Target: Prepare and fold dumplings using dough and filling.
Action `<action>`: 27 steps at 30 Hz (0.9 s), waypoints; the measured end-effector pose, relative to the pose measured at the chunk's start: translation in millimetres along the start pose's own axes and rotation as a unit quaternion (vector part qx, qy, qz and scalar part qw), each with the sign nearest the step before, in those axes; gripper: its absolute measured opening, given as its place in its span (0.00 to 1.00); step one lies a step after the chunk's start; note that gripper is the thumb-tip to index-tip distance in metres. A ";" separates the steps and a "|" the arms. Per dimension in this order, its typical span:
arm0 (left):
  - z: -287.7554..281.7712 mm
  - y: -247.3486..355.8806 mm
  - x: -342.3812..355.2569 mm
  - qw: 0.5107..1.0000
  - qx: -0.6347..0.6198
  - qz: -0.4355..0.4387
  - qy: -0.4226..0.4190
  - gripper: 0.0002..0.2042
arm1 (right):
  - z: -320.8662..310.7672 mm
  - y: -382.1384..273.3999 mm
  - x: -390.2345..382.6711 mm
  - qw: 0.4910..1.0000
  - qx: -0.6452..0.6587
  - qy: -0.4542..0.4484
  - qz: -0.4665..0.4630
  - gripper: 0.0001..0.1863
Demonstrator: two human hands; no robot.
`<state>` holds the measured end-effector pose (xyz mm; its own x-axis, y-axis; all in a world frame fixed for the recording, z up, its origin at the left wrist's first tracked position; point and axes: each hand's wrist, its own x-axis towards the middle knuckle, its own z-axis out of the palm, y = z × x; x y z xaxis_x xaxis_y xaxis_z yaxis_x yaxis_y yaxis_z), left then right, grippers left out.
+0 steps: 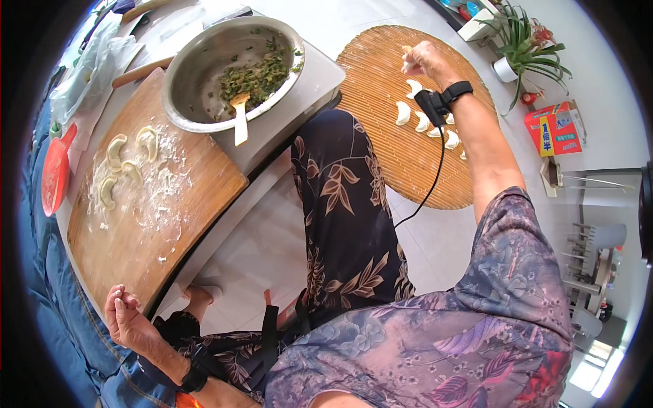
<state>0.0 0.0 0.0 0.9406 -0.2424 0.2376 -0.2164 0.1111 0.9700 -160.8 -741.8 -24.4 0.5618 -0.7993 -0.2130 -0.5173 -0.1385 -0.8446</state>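
Note:
My right hand (427,60) is over the far part of a round woven tray (367,61), its fingers closed on a small pale piece that looks like a dumpling (407,49), mostly hidden by the hand. White crescent dumplings (403,113) lie on the tray below my right wrist. Beside the near corner of the floured wooden board (183,197) is my left hand (129,319), fingers loosely bent and slightly apart, nothing seen in them. Several curved, pale dough pieces (117,151) rest on the board. A metal bowl (197,68) holds chopped green filling (255,78) and a pale spoon (240,119).
A rolling pin (139,72) lies behind the board, near clear plastic bags (95,75). A red plastic scoop-like item (56,170) is at the left edge. A potted plant (520,58) and a red box (554,129) stand right of the tray. A black cable (439,170) hangs from my right wrist.

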 end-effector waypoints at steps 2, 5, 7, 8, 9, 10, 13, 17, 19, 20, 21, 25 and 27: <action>5.5 -3.1 0.4 1.000 0.002 -0.005 0.015 0.11 | 8.6 24.9 -5.6 0.999 -0.034 0.015 0.009 0.07; 6.0 -3.5 4.3 1.000 -0.004 -0.008 0.023 0.11 | 5.6 50.1 18.9 0.999 -0.024 0.033 0.012 0.06; 3.2 -2.7 4.3 0.999 0.006 -0.015 0.028 0.11 | 16.8 53.9 22.4 0.992 -0.098 0.047 0.056 0.06; 2.4 -3.0 4.2 0.999 0.011 -0.017 0.030 0.11 | 21.1 56.5 22.3 0.978 -0.173 0.064 0.097 0.06; 2.5 -3.3 4.3 0.999 0.014 -0.017 0.033 0.11 | 22.9 56.9 20.2 0.978 -0.173 0.063 0.096 0.06; 2.8 -3.2 4.3 0.999 0.013 -0.020 0.031 0.11 | 24.7 58.2 16.1 0.977 -0.183 0.066 0.083 0.06; 6.9 -6.0 7.2 0.999 0.003 -0.025 0.021 0.11 | 16.7 77.9 23.5 0.962 -0.241 0.103 0.079 0.08; 13.1 -4.3 7.8 0.999 0.000 -0.038 0.035 0.11 | 20.7 75.1 19.0 0.966 -0.220 0.069 0.114 0.11; 18.9 -3.8 9.1 0.998 0.003 -0.043 0.045 0.11 | 19.5 71.5 18.2 0.960 -0.241 0.063 0.124 0.12; 21.4 -4.1 9.7 0.998 0.006 -0.044 0.049 0.11 | 20.5 73.2 21.7 0.960 -0.233 0.079 0.130 0.11; 21.2 -3.0 10.0 0.997 0.011 -0.044 0.056 0.11 | 24.5 74.6 24.0 0.961 -0.233 0.074 0.126 0.11; 28.0 -5.0 11.7 0.995 0.035 -0.057 0.074 0.09 | 25.3 91.9 32.2 0.960 -0.272 0.065 0.025 0.12; 39.0 -4.5 14.3 0.993 0.039 -0.066 0.094 0.09 | 19.6 96.8 29.1 0.973 -0.215 0.059 0.059 0.10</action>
<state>4.3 -41.6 1.1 0.9927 -0.0652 0.1015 -0.1009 0.0129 0.9948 -181.8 -767.0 -122.0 0.4168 -0.8825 -0.2178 -0.8102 -0.2521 -0.5292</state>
